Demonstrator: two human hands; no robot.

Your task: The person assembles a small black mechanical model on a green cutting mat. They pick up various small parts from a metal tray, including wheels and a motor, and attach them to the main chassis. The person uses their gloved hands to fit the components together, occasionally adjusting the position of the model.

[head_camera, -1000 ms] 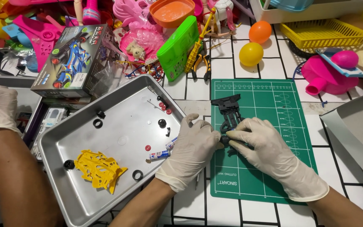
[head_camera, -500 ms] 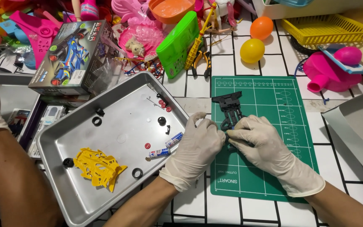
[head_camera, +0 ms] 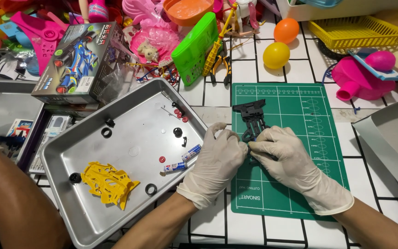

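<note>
Chassis (head_camera: 252, 116) | black plastic, flat on green mat (head_camera: 300, 138) | both hands gripping

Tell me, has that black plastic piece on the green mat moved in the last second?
No. The black plastic piece lies at the same spot on the green cutting mat, held by both hands: left hand, right hand.

My left hand (head_camera: 217, 159) and right hand (head_camera: 282, 154) cover the near end of the black chassis (head_camera: 250, 115); I cannot tell what my fingers pinch. Beyond my hands, the yellow basket (head_camera: 360, 30) and orange bowl (head_camera: 187, 9) are cropped by the frame's edge.
</note>
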